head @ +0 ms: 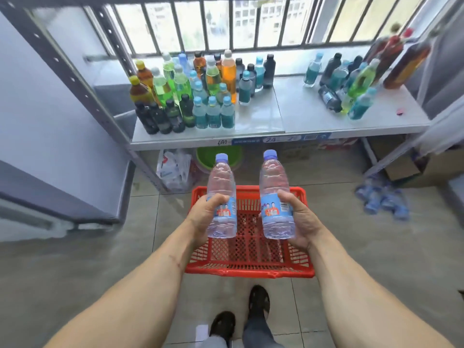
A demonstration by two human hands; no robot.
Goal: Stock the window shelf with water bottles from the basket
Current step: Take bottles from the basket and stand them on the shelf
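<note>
My left hand (204, 217) grips a clear water bottle (221, 187) with a blue cap and blue label, held upright. My right hand (302, 219) grips a second water bottle (274, 184) of the same kind, also upright. Both bottles hang above a red plastic basket (248, 268) on the floor, whose inside shows no bottles. Ahead stands the white window shelf (296, 116), with a dense group of drink bottles (190, 91) on its left part and a looser group (351, 81) on its right, one of them lying down.
A grey metal rack upright (82, 81) rises at the left. Under the shelf sit a green bucket (206, 156), a plastic bag (173, 167) and cardboard boxes (406, 167). A wrapped pack of bottles (384, 197) lies on the floor at right. My feet (241, 315) stand behind the basket.
</note>
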